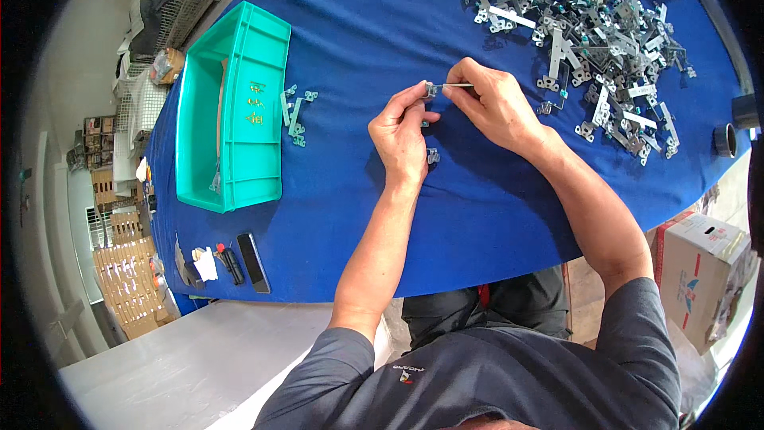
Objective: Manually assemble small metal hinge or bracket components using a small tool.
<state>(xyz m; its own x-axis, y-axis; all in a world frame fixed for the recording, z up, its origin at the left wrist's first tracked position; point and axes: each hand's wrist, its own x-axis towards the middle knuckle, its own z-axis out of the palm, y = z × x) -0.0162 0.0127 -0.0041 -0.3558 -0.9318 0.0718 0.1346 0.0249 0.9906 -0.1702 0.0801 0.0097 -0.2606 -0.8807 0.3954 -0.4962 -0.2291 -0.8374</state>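
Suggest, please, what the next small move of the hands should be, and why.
Perhaps the right hand should gently test the metal strip while the left hand steadies the small bracket: the hands pinch these close together, and whether they are joined is too small to tell.

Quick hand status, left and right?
Left hand: closed, pinching a small silvery metal bracket.
Right hand: closed, pinching a thin, straight silvery strip beside it; can't tell whether they're joined.
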